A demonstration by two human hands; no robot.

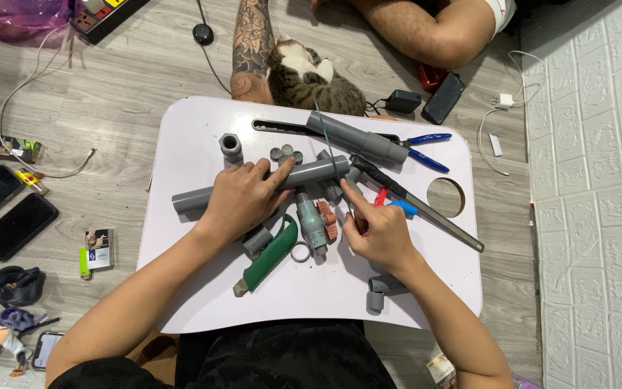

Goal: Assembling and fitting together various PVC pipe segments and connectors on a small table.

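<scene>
My left hand (242,198) lies flat on a long grey plastic pipe (311,173) that runs across a small white lap table (196,137), pressing it down. My right hand (376,227) sits at the pipe's right end, index finger raised against it, fingers closed around small grey fittings. Just below the pipe lie a grey valve with a red handle (314,223), a green-handled saw (271,253) and a white ring (301,252). A second grey pipe with a socket (358,138) lies behind.
Blue-handled pliers (426,148), a long file (433,216), a grey coupling (230,144) and an elbow fitting (379,289) share the table. A cat (311,75) and another person's tattooed arm (253,43) lie beyond it. Phones (5,212), a lighter and cables lie on the floor at left.
</scene>
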